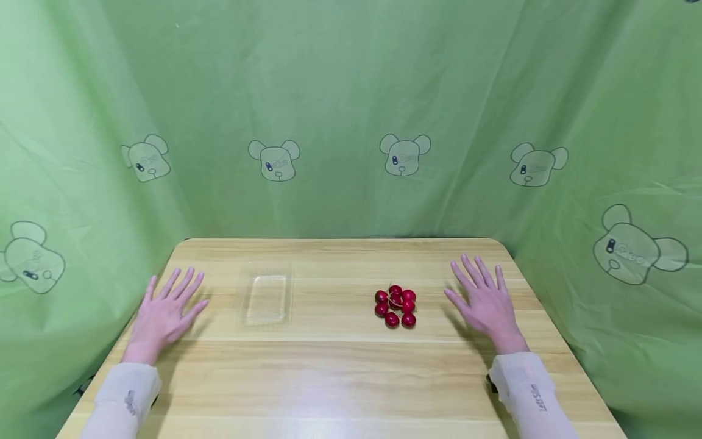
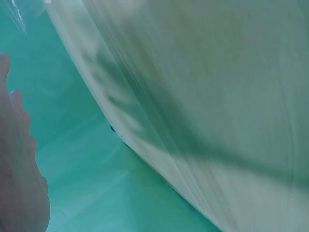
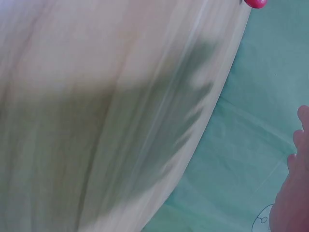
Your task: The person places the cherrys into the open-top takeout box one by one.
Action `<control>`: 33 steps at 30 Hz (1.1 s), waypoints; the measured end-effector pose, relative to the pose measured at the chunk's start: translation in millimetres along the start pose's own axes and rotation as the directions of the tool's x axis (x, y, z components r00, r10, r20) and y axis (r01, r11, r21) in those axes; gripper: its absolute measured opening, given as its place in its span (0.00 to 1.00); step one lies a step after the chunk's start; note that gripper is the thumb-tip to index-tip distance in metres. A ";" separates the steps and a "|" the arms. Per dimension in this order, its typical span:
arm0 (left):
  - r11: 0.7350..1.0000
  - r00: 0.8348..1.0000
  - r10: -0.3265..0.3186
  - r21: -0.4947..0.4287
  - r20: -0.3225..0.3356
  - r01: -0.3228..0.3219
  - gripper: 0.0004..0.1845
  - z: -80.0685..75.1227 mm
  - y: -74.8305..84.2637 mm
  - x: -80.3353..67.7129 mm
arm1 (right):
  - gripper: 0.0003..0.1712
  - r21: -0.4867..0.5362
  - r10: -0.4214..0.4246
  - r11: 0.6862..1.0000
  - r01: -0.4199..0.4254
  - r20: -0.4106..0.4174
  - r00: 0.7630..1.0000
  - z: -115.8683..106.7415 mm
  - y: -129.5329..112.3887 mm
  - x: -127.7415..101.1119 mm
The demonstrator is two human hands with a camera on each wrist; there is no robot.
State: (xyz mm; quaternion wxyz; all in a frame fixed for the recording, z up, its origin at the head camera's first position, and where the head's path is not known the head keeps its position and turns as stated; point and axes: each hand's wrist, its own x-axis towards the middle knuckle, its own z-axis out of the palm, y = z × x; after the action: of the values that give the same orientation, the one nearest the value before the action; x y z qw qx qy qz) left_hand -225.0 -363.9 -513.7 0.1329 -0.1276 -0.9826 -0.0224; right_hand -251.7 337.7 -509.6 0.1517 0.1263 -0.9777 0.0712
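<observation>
Both our hands lie flat, fingers spread, holding nothing: left hand (image 1: 164, 314) beside the clear tray (image 1: 267, 299), right hand (image 1: 485, 305) near the red cherries (image 1: 396, 306) clustered mid-table (image 1: 340, 378), ready for either side.

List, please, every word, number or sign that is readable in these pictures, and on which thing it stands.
Left sleeve: a small dark print, too blurred to read.
Right sleeve: a small dark print running along the cuff, too small to read.
Bear heads on the green curtain: small marks on the faces, not readable.
Clear tray, cherries, table: no text.
</observation>
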 end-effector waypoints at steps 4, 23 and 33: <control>0.994 0.998 -0.051 -0.099 0.041 0.054 0.37 -3.7 4.8 4.1 | 0.41 0.052 0.016 0.999 -0.017 0.022 1.000 0.5 -3.8 0.9; 0.719 0.973 -0.209 -0.658 0.102 0.223 0.33 5.6 35.4 43.5 | 0.35 0.443 0.104 0.883 -0.158 0.144 0.984 4.8 -38.2 10.5; 0.548 0.950 -0.230 -0.778 0.212 0.307 0.33 10.6 48.0 55.2 | 0.24 0.507 0.086 0.852 -0.133 0.116 0.989 12.0 -59.6 21.5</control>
State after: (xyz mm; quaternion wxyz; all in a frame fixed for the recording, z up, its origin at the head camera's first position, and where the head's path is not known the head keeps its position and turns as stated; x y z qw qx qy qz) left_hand -266.9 -303.2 -508.7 0.0141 -0.0229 -0.8786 -0.4767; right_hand -258.8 273.7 -508.2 0.0644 0.1092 -0.9348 0.3317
